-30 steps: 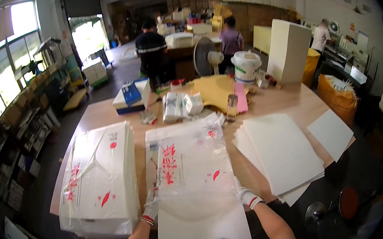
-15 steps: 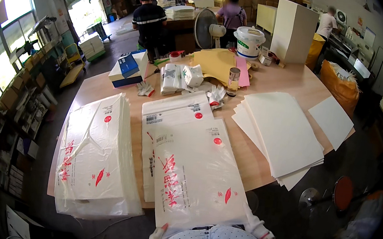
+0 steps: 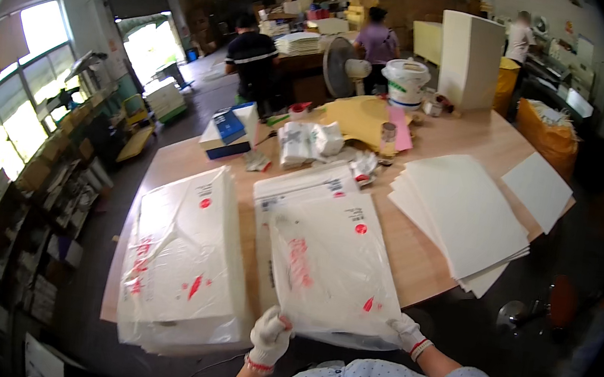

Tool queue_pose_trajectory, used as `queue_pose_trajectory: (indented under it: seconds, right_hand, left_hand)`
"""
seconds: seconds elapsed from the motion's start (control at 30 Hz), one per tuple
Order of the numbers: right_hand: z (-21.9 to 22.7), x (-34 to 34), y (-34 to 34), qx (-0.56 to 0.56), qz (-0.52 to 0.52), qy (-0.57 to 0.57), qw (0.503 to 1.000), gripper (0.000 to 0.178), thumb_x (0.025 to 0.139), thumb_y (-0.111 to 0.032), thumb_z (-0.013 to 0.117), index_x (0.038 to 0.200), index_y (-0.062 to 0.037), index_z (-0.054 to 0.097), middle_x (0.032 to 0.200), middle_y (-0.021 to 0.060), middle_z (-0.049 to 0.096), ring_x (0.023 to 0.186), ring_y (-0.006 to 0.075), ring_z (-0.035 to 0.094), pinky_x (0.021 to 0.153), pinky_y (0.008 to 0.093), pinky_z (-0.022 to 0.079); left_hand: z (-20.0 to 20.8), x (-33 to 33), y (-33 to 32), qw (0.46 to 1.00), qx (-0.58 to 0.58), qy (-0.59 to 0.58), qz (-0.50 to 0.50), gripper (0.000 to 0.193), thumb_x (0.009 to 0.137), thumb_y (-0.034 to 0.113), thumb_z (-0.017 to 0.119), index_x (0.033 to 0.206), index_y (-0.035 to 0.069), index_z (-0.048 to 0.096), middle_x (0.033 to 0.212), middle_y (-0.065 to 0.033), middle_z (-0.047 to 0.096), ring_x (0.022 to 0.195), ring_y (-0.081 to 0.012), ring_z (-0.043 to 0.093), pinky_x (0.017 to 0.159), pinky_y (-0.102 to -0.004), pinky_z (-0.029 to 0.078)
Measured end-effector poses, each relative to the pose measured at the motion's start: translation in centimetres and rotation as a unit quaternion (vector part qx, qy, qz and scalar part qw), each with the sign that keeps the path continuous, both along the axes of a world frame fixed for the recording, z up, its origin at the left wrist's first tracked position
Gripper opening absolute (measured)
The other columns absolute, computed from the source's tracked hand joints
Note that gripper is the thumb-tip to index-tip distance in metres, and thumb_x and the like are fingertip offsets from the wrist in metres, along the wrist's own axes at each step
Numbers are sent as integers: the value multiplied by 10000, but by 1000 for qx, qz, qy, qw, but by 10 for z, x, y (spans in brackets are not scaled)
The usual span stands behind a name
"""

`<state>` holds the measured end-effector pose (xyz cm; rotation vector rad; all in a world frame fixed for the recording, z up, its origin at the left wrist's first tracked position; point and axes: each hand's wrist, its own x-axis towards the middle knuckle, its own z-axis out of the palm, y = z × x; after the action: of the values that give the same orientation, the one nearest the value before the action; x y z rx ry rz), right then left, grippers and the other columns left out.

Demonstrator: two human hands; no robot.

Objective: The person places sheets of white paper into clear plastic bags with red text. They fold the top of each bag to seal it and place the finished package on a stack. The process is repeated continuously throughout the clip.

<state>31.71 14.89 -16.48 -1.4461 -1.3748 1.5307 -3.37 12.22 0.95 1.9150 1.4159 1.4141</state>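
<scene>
A white plastic bag with red print (image 3: 338, 264) lies flat at the table's near edge, overlapping a similar bag (image 3: 269, 192) behind it. My left hand (image 3: 271, 335), in a white knitted glove with a red cuff edge, is closed at the bag's near left corner. Its fingertips curl over the bag's edge. My right hand (image 3: 410, 335), gloved the same way, grips the near right corner. Between the hands the bag's loose, see-through end hangs past the table edge. A thick plastic-wrapped stack (image 3: 183, 264) stands on the left. White sheets (image 3: 464, 216) lie fanned on the right.
Farther back are a white bucket (image 3: 405, 88), a small bottle (image 3: 388, 137), yellow paper (image 3: 352, 119), a blue-and-white box (image 3: 230, 131) and a loose glove (image 3: 257, 161). A tall white block (image 3: 468, 62) stands behind. A stool (image 3: 559, 303) is at right. Several people work beyond.
My left hand has risen from below the bag to its near left corner. My right hand has come more into view. The head view has shifted, and the bag's near end looks lifted.
</scene>
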Motion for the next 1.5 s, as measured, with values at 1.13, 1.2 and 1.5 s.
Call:
queue_pose_trajectory:
  seconds: [1.13,1.2,1.5]
  right_hand:
    - [3,-24,-50,-188,-179,162,952,251,897,-238,545,1065,-52,546,857,78,602,712,172,609,640,332,539]
    - [-9,-27,-51,-178,-168,120,962,253,896,-229,548,1074,-49,556,891,89,624,737,172,618,665,327,537]
    - [0,-125,70,-133,-6,382,914,342,890,-363,571,1094,-90,591,767,-61,540,631,51,467,558,225,396]
  left_hand:
    - [-184,44,128,934,-182,306,23,273,765,398,596,831,143,669,989,-54,590,1048,-328,459,892,-408,404]
    - [-174,38,134,938,-223,263,-13,285,771,415,596,846,149,667,933,-59,633,978,-291,543,844,-391,439]
    - [-112,60,164,923,-240,300,-27,354,842,437,525,931,128,673,754,-141,652,727,-252,644,650,-392,484]
